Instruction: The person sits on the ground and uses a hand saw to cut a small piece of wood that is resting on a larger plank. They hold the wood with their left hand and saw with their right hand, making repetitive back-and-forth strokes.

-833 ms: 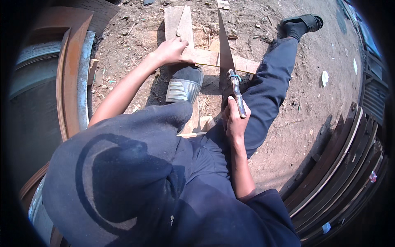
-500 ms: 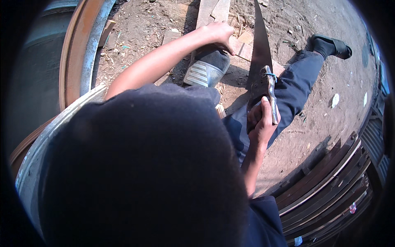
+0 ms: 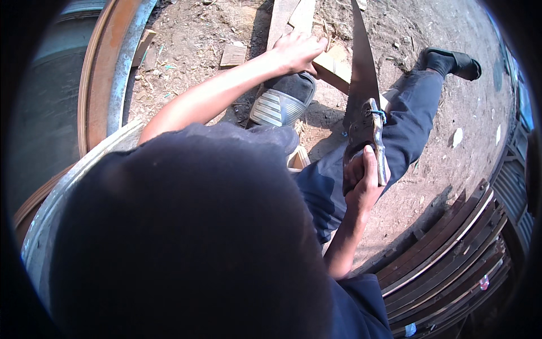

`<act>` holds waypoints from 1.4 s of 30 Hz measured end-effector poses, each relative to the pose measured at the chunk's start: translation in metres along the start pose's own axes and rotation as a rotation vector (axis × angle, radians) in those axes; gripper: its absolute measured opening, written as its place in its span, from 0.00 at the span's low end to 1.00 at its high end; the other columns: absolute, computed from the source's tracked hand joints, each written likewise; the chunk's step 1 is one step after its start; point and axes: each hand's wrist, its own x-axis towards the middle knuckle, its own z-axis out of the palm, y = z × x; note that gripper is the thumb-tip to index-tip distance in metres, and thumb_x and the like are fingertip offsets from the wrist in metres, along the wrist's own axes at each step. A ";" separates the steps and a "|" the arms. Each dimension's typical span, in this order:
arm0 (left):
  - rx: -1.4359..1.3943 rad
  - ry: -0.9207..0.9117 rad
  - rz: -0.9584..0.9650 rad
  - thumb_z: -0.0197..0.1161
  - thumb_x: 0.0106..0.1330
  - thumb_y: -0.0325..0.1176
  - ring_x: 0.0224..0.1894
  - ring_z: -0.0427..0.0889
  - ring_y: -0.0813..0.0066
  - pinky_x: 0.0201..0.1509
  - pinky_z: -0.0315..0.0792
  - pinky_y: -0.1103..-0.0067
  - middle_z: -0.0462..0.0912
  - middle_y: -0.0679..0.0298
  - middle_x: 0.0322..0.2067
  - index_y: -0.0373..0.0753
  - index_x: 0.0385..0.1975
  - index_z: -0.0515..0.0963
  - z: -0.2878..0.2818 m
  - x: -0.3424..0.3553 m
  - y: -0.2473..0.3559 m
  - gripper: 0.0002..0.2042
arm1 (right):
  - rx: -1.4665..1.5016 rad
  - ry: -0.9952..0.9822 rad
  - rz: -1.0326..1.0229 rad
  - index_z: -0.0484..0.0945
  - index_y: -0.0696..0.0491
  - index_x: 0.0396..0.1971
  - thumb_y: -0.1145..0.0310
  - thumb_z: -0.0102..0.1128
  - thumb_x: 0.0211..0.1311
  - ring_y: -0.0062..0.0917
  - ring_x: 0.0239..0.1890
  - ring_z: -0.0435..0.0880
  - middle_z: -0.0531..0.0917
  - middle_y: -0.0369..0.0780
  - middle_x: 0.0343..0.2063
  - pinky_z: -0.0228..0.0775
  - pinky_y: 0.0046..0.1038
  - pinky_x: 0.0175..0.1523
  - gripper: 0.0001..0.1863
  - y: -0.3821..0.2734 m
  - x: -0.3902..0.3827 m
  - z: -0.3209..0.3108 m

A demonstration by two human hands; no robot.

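My left hand (image 3: 296, 53) presses with bent fingers on a short wooden strip (image 3: 333, 70), above my sandalled foot (image 3: 276, 107) on a longer pale board (image 3: 288, 17). My right hand (image 3: 364, 175) grips the handle of a hand saw (image 3: 361, 68), whose long toothed blade points away from me across the strip. A blue tie is wrapped on the handle. Where the teeth meet the wood is hard to make out. Dark cloth (image 3: 192, 237) fills much of the lower view.
Brown wooden frames (image 3: 107, 62) and weathered panels stand at the left. A stack of dark planks (image 3: 437, 243) lies at the lower right. My outstretched leg (image 3: 415, 118) crosses dirt ground (image 3: 186, 45) strewn with scraps. Corrugated sheeting (image 3: 511, 186) is at the far right.
The view has shifted, with dark cloth covering more of the lower part. Since the middle frame, the saw and my right hand have moved slightly back toward me; my left hand stays on the wood.
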 end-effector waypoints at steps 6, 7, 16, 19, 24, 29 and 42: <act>0.186 0.107 0.111 0.73 0.47 0.47 0.50 0.78 0.58 0.51 0.72 0.67 0.79 0.54 0.43 0.36 0.46 0.67 0.012 0.000 -0.010 0.31 | -0.009 -0.025 0.003 0.70 0.57 0.20 0.70 0.55 0.63 0.14 0.20 0.61 0.67 0.31 0.16 0.54 0.21 0.26 0.13 -0.005 -0.001 0.001; 0.211 0.108 0.118 0.73 0.47 0.47 0.50 0.78 0.59 0.52 0.72 0.67 0.78 0.54 0.43 0.36 0.47 0.67 0.010 -0.002 -0.011 0.32 | -0.019 -0.024 -0.010 0.70 0.57 0.20 0.70 0.55 0.63 0.14 0.20 0.62 0.67 0.31 0.16 0.54 0.21 0.26 0.12 -0.003 0.000 0.002; 0.175 0.202 0.039 0.75 0.45 0.47 0.50 0.77 0.61 0.52 0.70 0.65 0.77 0.57 0.45 0.37 0.51 0.67 0.031 -0.014 -0.024 0.36 | -0.004 -0.073 0.025 0.69 0.57 0.20 0.72 0.55 0.63 0.12 0.18 0.61 0.67 0.30 0.14 0.54 0.20 0.23 0.12 0.005 -0.001 0.011; 0.244 0.169 0.040 0.75 0.44 0.48 0.50 0.77 0.60 0.52 0.70 0.66 0.78 0.57 0.45 0.37 0.51 0.67 0.026 -0.003 -0.015 0.36 | -0.021 -0.055 -0.009 0.69 0.57 0.20 0.72 0.55 0.63 0.11 0.16 0.61 0.67 0.29 0.14 0.53 0.19 0.23 0.12 0.007 0.001 0.007; 0.247 0.277 0.075 0.75 0.43 0.48 0.48 0.78 0.61 0.50 0.70 0.67 0.77 0.59 0.44 0.38 0.50 0.67 0.029 -0.017 -0.024 0.36 | 0.014 -0.062 0.031 0.69 0.56 0.20 0.72 0.54 0.64 0.11 0.15 0.61 0.67 0.29 0.13 0.53 0.19 0.21 0.12 0.007 0.003 0.010; 0.256 0.320 0.057 0.75 0.44 0.47 0.47 0.78 0.62 0.49 0.69 0.67 0.77 0.60 0.44 0.40 0.50 0.68 0.029 -0.010 -0.016 0.34 | 0.038 -0.088 0.042 0.69 0.56 0.20 0.72 0.54 0.65 0.12 0.16 0.63 0.69 0.30 0.14 0.54 0.19 0.22 0.12 0.002 0.002 0.011; 0.061 0.301 -0.012 0.74 0.47 0.45 0.47 0.79 0.55 0.48 0.75 0.63 0.78 0.54 0.40 0.36 0.46 0.68 0.027 0.010 -0.027 0.30 | -0.044 -0.081 -0.099 0.68 0.56 0.21 0.72 0.53 0.65 0.12 0.13 0.59 0.65 0.30 0.12 0.49 0.19 0.18 0.12 0.040 0.015 0.025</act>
